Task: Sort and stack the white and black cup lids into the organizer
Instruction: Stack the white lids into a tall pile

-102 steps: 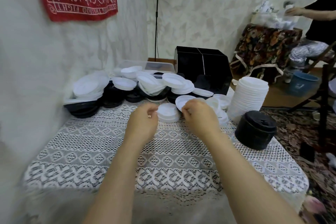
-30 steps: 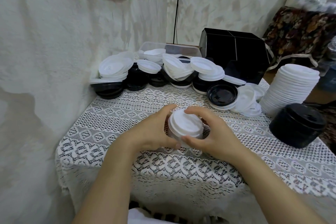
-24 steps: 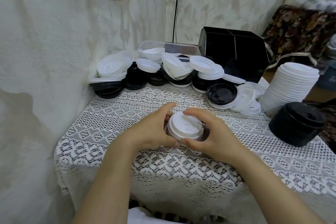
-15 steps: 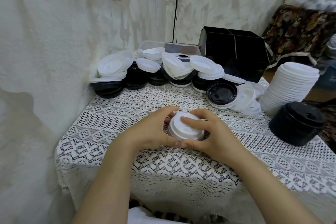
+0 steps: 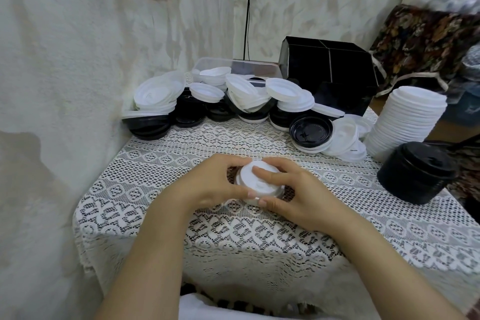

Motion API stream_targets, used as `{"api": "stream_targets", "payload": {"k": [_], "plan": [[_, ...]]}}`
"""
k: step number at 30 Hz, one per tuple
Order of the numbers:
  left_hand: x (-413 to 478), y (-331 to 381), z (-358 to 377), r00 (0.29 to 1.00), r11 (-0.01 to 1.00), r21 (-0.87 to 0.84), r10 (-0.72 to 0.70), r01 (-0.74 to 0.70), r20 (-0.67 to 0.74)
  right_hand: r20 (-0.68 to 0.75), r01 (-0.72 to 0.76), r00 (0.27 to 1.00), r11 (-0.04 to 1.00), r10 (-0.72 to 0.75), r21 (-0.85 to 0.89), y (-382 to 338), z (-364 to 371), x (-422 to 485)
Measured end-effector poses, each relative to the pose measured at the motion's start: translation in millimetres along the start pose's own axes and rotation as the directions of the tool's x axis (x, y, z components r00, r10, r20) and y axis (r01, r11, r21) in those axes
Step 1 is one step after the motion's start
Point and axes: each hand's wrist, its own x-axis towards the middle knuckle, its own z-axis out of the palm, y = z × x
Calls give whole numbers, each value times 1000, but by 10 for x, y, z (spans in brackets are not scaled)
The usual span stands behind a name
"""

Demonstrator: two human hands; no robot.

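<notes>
Your two hands closed around a short stack of white lids (image 5: 255,182) at the middle of the lace-covered table (image 5: 145,189).

From the left: against the wall behind lies a mixed heap of lids (image 5: 197,105), white ones tilted over black ones. Your left hand (image 5: 207,184) curls round the near-left side of the short stack, thumb tip pressed to its front rim. The stack rests on the lace between both palms. Your right hand (image 5: 298,197) curls round the right side, its index finger laid across the top lid and its thumb meeting the front rim just beside the left thumb. Farther back and to the right stands the black organizer (image 5: 330,70), well apart from the hands. Near the right edge a tall column of white lids (image 5: 405,122) stands just behind a shorter column of black lids (image 5: 415,169).
</notes>
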Motion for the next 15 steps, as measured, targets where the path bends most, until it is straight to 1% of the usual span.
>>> {"api": "stream_targets", "payload": {"k": [4,8,10,12,13,15], "plan": [[37,-8,23,999,998,53,-30,31,-10,4,-8,1000,1000,8,-28,4,-3,7],[47,-6,41,999,997,69,-31,32,-14,-7,-16,1000,1000,16,-3,18,25,-38],[-4,-12,49,1000,997,77,-25,24,3,-22,-33,999,999,33,27,27,27,-57],[-67,-21,60,1000,993,121,-17,16,9,-59,-48,997,996,53,79,38,19,-58],[-79,-27,65,1000,991,137,-6,6,-2,-78,-57,995,993,65,107,37,12,-57],[-68,-20,89,998,993,115,35,-30,-44,-125,-79,987,985,99,156,38,7,-60]]}}
